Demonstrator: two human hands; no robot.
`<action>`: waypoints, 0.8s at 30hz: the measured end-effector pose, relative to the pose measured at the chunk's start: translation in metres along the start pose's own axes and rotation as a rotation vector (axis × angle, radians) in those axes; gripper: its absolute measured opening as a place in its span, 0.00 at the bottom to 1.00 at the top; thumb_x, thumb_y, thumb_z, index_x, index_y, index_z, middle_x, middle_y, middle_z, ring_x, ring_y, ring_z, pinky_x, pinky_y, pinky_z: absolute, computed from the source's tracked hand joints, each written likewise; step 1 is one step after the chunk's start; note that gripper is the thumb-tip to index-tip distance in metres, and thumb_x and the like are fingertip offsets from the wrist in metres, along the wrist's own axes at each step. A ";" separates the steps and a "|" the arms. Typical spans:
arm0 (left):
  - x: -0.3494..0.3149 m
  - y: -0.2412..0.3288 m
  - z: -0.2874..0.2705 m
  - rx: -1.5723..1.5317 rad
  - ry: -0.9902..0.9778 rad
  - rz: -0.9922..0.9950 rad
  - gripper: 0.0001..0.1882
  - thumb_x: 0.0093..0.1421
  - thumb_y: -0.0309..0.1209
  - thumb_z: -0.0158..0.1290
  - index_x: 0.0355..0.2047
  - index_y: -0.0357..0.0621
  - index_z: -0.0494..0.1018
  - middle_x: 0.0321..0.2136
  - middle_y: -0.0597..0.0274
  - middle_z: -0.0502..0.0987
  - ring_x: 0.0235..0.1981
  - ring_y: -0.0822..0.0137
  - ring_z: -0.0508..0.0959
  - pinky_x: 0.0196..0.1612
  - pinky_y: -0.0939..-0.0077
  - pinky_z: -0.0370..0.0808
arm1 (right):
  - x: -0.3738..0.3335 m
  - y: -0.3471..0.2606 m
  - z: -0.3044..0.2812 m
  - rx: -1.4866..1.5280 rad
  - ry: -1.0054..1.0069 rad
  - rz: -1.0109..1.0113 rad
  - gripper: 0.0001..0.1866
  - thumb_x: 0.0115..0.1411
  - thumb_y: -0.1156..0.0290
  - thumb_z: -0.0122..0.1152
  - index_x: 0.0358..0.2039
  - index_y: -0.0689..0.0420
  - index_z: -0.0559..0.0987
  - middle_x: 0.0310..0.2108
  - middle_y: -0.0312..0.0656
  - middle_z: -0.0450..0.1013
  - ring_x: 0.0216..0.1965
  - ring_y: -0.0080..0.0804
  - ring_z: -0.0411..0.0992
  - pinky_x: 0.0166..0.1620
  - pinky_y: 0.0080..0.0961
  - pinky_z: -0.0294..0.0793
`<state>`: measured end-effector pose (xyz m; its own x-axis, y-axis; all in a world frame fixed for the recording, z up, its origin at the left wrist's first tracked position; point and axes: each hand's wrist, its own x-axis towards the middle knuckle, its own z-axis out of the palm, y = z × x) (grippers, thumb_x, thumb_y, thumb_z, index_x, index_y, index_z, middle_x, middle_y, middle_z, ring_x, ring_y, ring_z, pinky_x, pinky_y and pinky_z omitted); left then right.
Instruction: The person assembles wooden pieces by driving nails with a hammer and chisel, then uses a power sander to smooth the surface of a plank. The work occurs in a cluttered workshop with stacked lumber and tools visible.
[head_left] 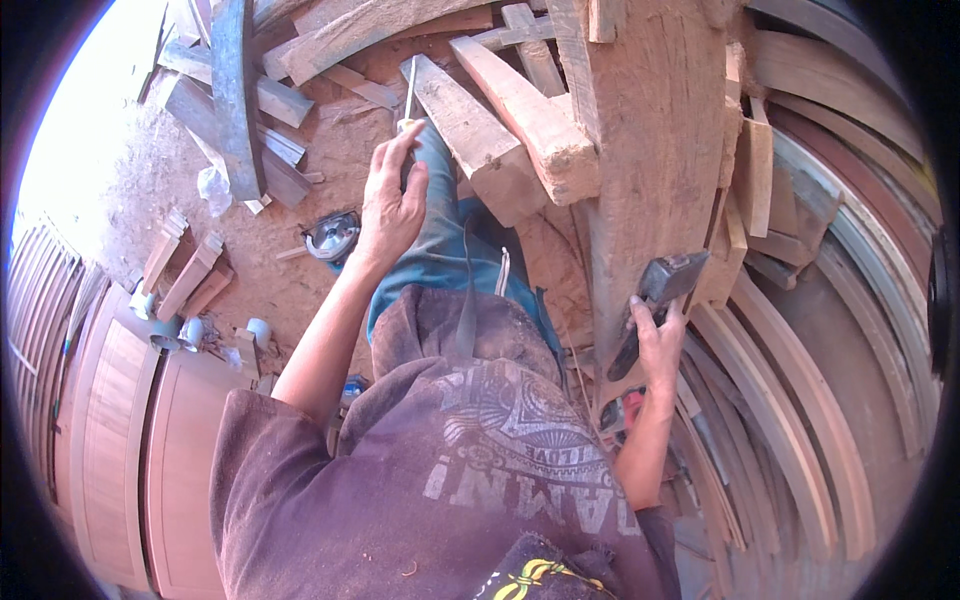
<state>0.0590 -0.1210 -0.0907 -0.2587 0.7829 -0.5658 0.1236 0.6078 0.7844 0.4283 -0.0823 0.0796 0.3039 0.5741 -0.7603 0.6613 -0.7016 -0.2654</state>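
The right hand (657, 338), with the hammer (674, 277) in it, is over the plank (655, 130); left of that plank lie two blocks (478, 145), then the left hand (392, 200) at the chisel (411, 92); panels (195, 450) stand lower left, long boards (808, 385) far right

dark grey hammer (672, 277), white-printed purplish shirt (370, 490), teal trousers (425, 268), reddish-brown ground (335, 150)

To us the thin, straight tool shaft (411, 88) looks like bright metal, the dark, block-headed hammer (672, 277) like dull metal. The pale, squared wooden beam (530, 120) has rough end grain; the flat, reddish wooden panel (190, 480) looks smooth, our purple cloth shirt (340, 500) matt.
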 end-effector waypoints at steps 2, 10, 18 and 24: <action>-0.006 0.008 -0.011 0.118 0.057 0.096 0.29 0.70 0.23 0.51 0.71 0.47 0.65 0.66 0.42 0.66 0.68 0.46 0.69 0.70 0.56 0.67 | -0.001 0.002 0.000 0.009 -0.003 0.005 0.21 0.65 0.65 0.68 0.53 0.64 0.76 0.33 0.38 0.76 0.30 0.27 0.73 0.37 0.29 0.74; -0.019 0.077 -0.059 -0.301 0.319 0.108 0.12 0.67 0.26 0.65 0.49 0.40 0.78 0.46 0.60 0.85 0.46 0.71 0.82 0.52 0.72 0.80 | 0.001 -0.006 -0.011 0.099 -0.116 0.041 0.17 0.63 0.62 0.73 0.40 0.63 0.78 0.29 0.38 0.77 0.26 0.26 0.77 0.33 0.27 0.77; 0.002 0.130 -0.041 -0.475 0.151 0.352 0.06 0.71 0.27 0.57 0.46 0.41 0.76 0.36 0.59 0.84 0.38 0.71 0.84 0.43 0.73 0.81 | 0.004 0.001 -0.007 0.133 -0.064 -0.029 0.17 0.63 0.61 0.73 0.37 0.64 0.80 0.26 0.40 0.78 0.24 0.27 0.77 0.31 0.26 0.76; -0.025 0.154 0.042 0.035 -0.187 0.809 0.13 0.56 0.32 0.64 0.40 0.44 0.75 0.33 0.58 0.80 0.33 0.60 0.83 0.39 0.59 0.79 | -0.003 -0.002 -0.006 0.219 -0.075 -0.054 0.15 0.62 0.64 0.74 0.34 0.63 0.81 0.26 0.39 0.78 0.24 0.25 0.76 0.30 0.25 0.75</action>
<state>0.1248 -0.0415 0.0340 0.0862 0.9872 0.1343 0.2331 -0.1511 0.9606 0.4307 -0.0797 0.0859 0.2151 0.5857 -0.7815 0.5083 -0.7504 -0.4226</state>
